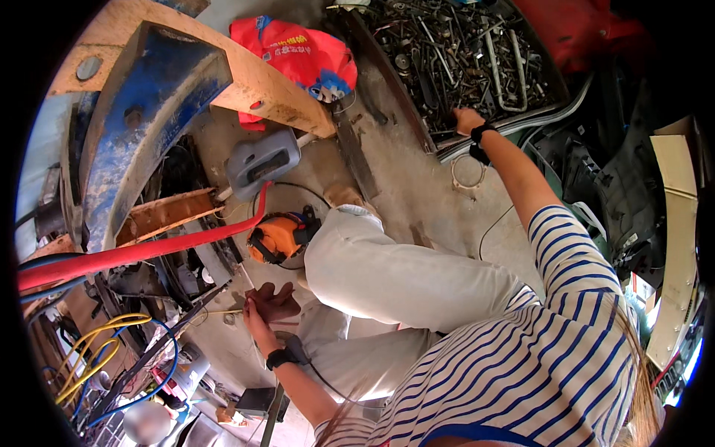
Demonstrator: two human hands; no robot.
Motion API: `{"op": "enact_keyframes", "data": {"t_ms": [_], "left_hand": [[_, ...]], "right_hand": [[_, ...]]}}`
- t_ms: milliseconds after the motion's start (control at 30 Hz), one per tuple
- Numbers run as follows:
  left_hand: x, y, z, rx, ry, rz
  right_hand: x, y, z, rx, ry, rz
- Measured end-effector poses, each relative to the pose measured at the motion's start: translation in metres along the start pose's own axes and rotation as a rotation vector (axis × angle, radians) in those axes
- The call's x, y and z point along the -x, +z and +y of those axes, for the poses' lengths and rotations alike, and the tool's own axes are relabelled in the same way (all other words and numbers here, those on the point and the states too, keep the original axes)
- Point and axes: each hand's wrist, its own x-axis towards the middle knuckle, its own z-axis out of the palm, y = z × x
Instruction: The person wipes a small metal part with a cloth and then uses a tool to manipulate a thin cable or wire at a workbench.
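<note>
Right, fingers first: the bare right hand [468,119] reaches out to the near edge of a dark, rectangular metal bin [393,82], its fingers bent over the jumbled dark metal parts [428,63] inside. Whether they pinch a piece or merely touch the pile, I cannot tell; the fingertips are too small and too shadowed. Over on the near left, the left hand [258,328] is plainly closed on a limp reddish-brown glove [277,302], the glove bunched beyond the fingers and well apart from the bin.

So, the step in hand? It looks like handling the loose parts with the right hand, the left simply keeping the glove. A next move there would call for careful finger placement among hard edges and overlapping pieces.

And where do those parts lie? Directly at the right fingertips, then spreading far and to both sides; a pale U-shaped metal bar [520,71] sits among them, just to the right of the hand and farther off.

Moving outward: a thin pale ring [468,187] lies on the concrete floor [417,186], near the right wrist. Left of the light trousers [402,268] rests a round orange-and-black device [279,237], with a grey plastic panel with a slot [238,167] beyond it. Farther still, a crumpled red-and-blue plastic bag [298,56], and off left, a big blue curved metal panel [126,134].
</note>
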Motion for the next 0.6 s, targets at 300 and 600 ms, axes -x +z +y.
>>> {"op": "enact_keyframes", "data": {"t_ms": [300,600], "left_hand": [[0.006,0.002,-0.003,-0.017,-0.086,0.063],[0.019,0.008,0.007,0.001,-0.038,-0.016]], "right_hand": [[0.017,-0.010,0.014,-0.041,0.029,0.044],[0.038,0.006,0.025,-0.157,-0.167,0.410]]}}
